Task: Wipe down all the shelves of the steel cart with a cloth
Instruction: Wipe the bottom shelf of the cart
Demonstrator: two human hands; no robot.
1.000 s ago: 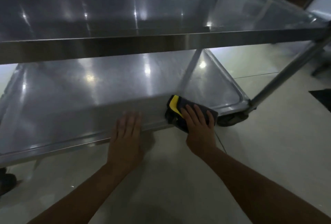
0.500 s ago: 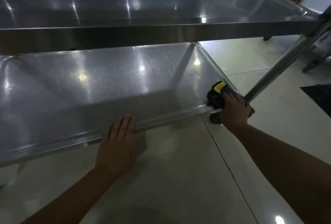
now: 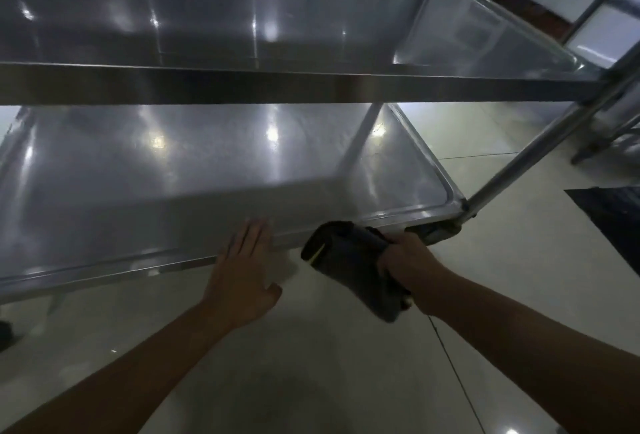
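The head view looks down past two tiers of the cart point(image 3: 311, 87), both cut off at the left edge of the frame. The upper shelf point(image 3: 242, 10) fills the top, its front lip running as a dark band across the picture and hiding the far part of the lower shelf point(image 3: 173, 173) behind it. The left hand point(image 3: 244, 270) lies flat with straight fingers spread a little, its fingertips point(image 3: 254, 231) on the front rim of the lower shelf; whether the palm presses on the rim or hangs just off it is hard to tell. The right hand point(image 3: 412, 263) is curled round one end of the cloth point(image 3: 349, 260), gripping it in a fist just in front of that rim, near the shelf's right front corner. The cloth is dark, with a thin yellow edge showing; it seems to be off the steel, though its upper fold overlaps the rim and contact there is unclear. Beyond the fist, a caster point(image 3: 436, 231) under the corner is mostly hidden. The corner post point(image 3: 540, 153) rises to the right. A dark mat point(image 3: 613, 222) on the floor is cut off at the right edge.
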